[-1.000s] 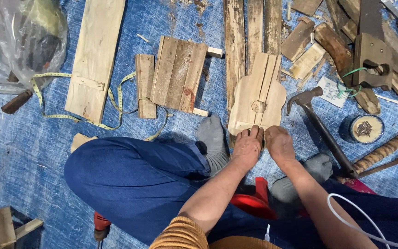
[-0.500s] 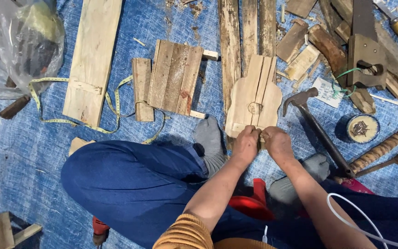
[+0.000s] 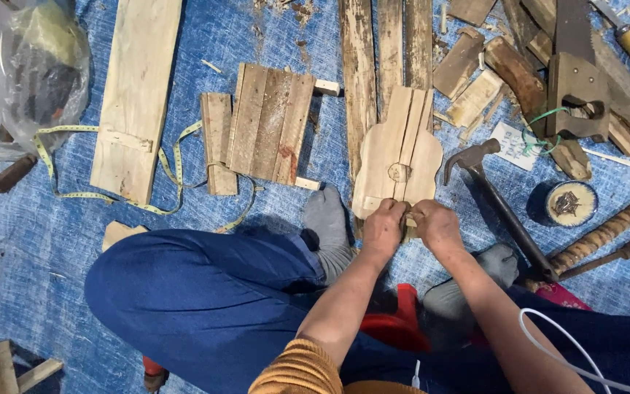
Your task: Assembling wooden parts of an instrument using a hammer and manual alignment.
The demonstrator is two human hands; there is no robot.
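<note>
L hand (image 3: 384, 228) + R hand (image 3: 437, 226) | fingers pinching near end of guitar-shaped board (image 3: 398, 155) | long axis runs straight away from hands | hammer (image 3: 497, 204) just right, on floor

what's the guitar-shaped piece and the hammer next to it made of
The guitar-shaped piece looks like pale, unfinished wood: separate slats with visible grain and seams. The hammer seems dark metal at the head, dull and worn; its long dark handle could be metal or wood, hard to tell.
</note>
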